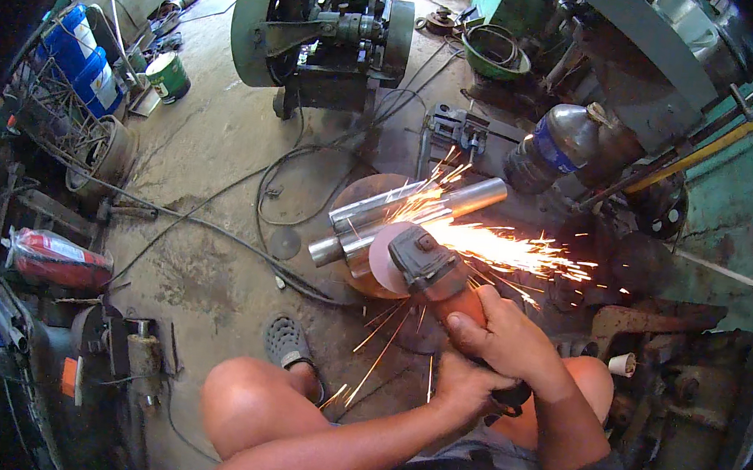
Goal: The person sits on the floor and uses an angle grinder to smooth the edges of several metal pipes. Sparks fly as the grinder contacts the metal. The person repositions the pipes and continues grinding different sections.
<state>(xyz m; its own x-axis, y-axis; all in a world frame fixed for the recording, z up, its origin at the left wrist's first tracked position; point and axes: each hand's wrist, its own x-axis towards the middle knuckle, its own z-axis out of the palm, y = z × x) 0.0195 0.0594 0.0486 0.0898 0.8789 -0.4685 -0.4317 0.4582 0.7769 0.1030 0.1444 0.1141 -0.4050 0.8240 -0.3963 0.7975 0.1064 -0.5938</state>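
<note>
An angle grinder (433, 263) with an orange body and a pale pink disc (383, 256) is in both my hands. My right hand (505, 333) wraps round its body just behind the head. Lower down, my left hand (468, 389) grips the dark rear end. The disc touches, or nearly touches, a shiny metal workpiece (370, 212) made of bars or a shaft lying side by side. One round bar end (486, 194) sticks out at the upper right. Bright sparks hide part of the metal. Under it shows a round brownish support (365, 189).
A machine with large wheels (323, 35) stands ahead. Cables (267, 170) cross the floor. A big plastic bottle (555, 148) and a vise (457, 129) are beyond the sparks. Blue buckets (93, 72) and a red bag-wrapped cylinder (59, 259) stand left. Rusty metal parts (689, 383) lie right.
</note>
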